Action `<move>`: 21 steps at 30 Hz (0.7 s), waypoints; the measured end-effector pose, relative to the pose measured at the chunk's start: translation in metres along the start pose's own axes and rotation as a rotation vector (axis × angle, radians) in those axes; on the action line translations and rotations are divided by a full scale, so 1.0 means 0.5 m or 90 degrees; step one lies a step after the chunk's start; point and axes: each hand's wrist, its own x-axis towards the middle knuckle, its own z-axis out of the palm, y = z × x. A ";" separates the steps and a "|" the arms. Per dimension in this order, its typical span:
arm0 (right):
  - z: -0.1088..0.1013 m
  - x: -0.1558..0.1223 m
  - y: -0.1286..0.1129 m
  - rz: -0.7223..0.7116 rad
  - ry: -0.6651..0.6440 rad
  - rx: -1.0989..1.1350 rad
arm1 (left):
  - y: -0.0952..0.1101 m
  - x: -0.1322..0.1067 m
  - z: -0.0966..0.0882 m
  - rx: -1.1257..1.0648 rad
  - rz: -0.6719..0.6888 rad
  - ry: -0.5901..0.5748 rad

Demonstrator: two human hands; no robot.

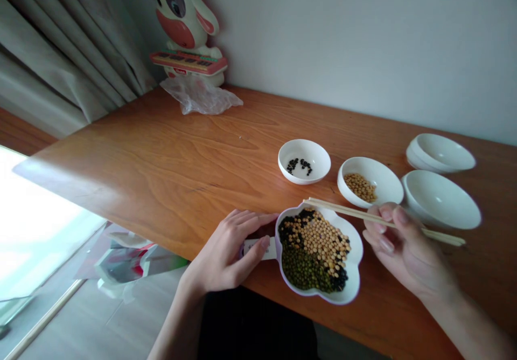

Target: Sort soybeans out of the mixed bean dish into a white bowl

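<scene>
My left hand (236,249) is closed around the handle of a scalloped white dish (353,241) with a purple rim. Inside the dish lie yellow soybeans (321,236), green mung beans (302,271) and black beans (339,281). My right hand (399,236) grips a pair of light wooden chopsticks (347,210), their tips over the dish's far rim with nothing visible between them. Just beyond, one white bowl (305,147) contains some black beans, and another bowl (388,179) contains soybeans.
At the right are a white bowl (444,198) and stacked white bowls (442,152). A cow-shaped toy keyboard (189,61) and a crumpled plastic bag (202,97) occupy the back left corner of the wooden table (161,155). Beneath its left edge, a bag (137,257) rests on the floor.
</scene>
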 end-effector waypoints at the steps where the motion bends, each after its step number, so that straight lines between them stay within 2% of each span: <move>1: -0.003 0.000 -0.002 0.006 -0.002 0.009 | -0.001 0.000 0.000 -0.002 -0.001 -0.003; 7: -0.017 -0.004 -0.011 -0.017 -0.022 0.003 | -0.002 0.001 -0.002 -0.017 0.006 -0.009; 11: -0.016 -0.003 -0.007 -0.077 -0.010 -0.029 | -0.002 0.003 -0.002 -0.021 0.005 -0.007; 17: -0.007 -0.013 0.008 -0.233 0.040 -0.111 | -0.005 0.000 0.000 -0.008 0.002 -0.002; 21: -0.005 -0.023 0.009 -0.246 0.013 -0.128 | -0.008 -0.002 0.000 -0.003 0.006 0.000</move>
